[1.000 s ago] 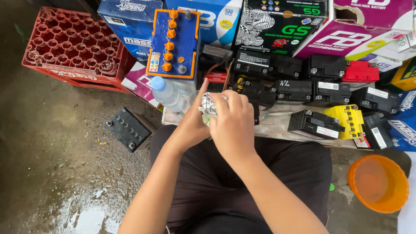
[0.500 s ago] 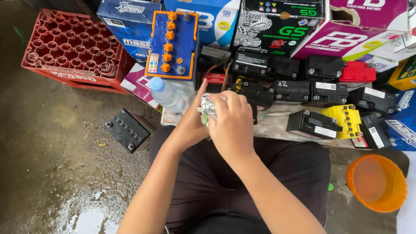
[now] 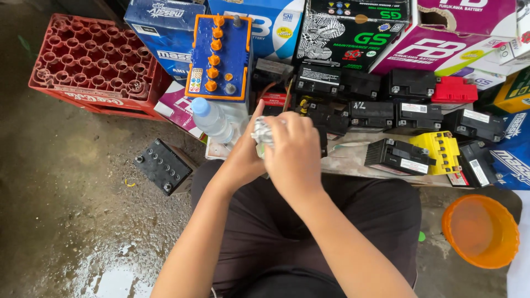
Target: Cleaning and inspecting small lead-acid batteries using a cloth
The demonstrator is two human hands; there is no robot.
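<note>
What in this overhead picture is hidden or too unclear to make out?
- The crumpled silvery thing: head view, mostly covered by the right hand and left hand; its kind is unclear.
- The orange tub: its far side is close to the right edge, contents unreadable.
- The plastic bottle: lower part hidden behind the left hand.
- The black battery on the floor: small, terminals indistinct.

Both hands meet over the person's lap, the left hand (image 3: 247, 156) and right hand (image 3: 294, 152) closed together around a crumpled silvery-white wad (image 3: 261, 132), just beside a clear plastic bottle (image 3: 212, 120), with a blue orange-capped battery (image 3: 220, 55), small black batteries (image 3: 371, 115) and a red crate (image 3: 91, 63) beyond.
</note>
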